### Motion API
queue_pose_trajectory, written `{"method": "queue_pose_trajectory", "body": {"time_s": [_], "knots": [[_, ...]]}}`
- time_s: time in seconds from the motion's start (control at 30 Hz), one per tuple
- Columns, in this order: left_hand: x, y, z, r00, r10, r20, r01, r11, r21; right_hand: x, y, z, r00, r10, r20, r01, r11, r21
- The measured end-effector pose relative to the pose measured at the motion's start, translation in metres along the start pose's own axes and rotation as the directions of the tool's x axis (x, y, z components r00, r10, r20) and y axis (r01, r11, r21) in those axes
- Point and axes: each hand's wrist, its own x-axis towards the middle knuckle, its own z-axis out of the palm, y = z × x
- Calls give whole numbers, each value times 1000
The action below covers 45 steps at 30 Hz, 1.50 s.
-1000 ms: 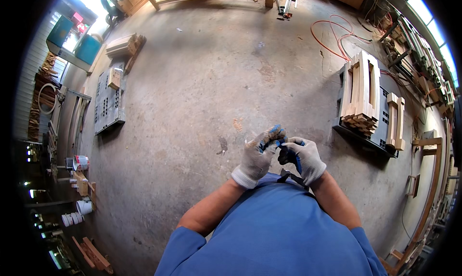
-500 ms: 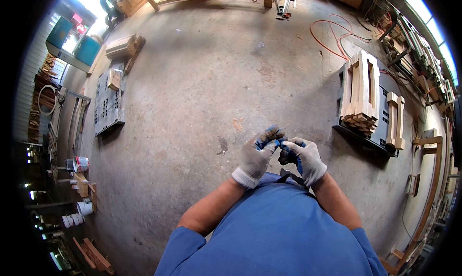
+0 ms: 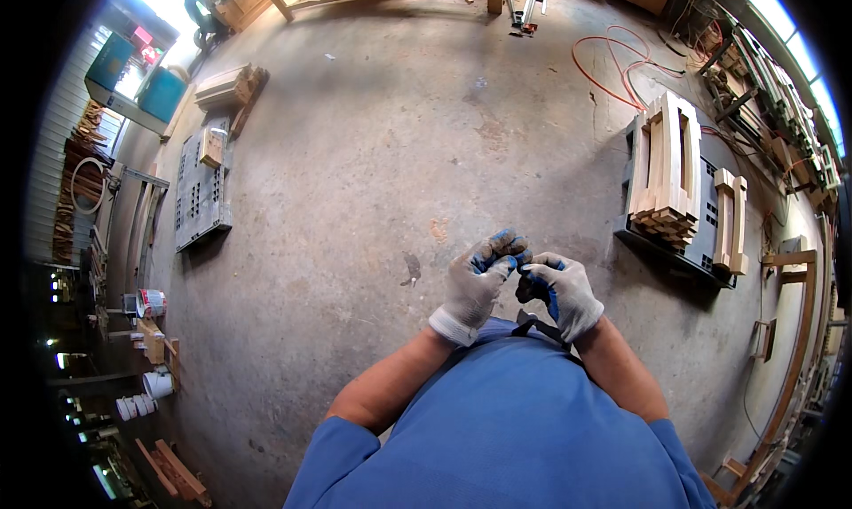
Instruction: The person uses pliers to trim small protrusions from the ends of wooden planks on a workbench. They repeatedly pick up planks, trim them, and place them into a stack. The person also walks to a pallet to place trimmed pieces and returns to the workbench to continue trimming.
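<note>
In front of my waist my two hands meet, both in pale grey work gloves with blue, dirt-darkened palms and fingers. My left hand (image 3: 475,287) has its fingers curled, thumb pressed toward the fingertips. Beside it, my right hand (image 3: 568,294) is bent in a pinch, its fingertips near or touching those of the left. Whatever lies between the fingers is too small or hidden to make out. A dark strap (image 3: 540,326) shows against my blue shirt (image 3: 524,402), just below the hands.
At right a dark plastic pallet (image 3: 707,209) carries stacked wooden pieces (image 3: 664,167). Another grey pallet (image 3: 202,194) lies at left with a wood block (image 3: 211,145). An orange hose (image 3: 612,40) coils on the concrete floor (image 3: 355,172). White buckets (image 3: 157,385) stand at far left.
My fingertips have shifted slightly against each other, the left ones a little to the right. Otherwise the hands and the surroundings stay nearly the same.
</note>
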Motion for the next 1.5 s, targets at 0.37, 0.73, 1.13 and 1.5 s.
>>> {"method": "queue_pose_trajectory", "body": {"time_s": [0.37, 0.73, 1.13, 1.5], "knots": [[-4, -5, -15, 953, 253, 167, -303, 814, 496, -7, 2, 3, 996, 82, -37, -82, 997, 11], [9, -30, -19, 936, 201, 288, -312, 853, 419, -1, 37, -6, 978, 69, -197, -25, 975, 220], [22, -48, 3, 906, -272, 325, 291, 957, -11, -38, 38, -7, 927, -130, -352, 197, 967, 161], [16, -77, 61, 858, -396, 326, 424, 906, -15, -102, 56, -92, 934, -228, -275, 217, 974, -70]]}}
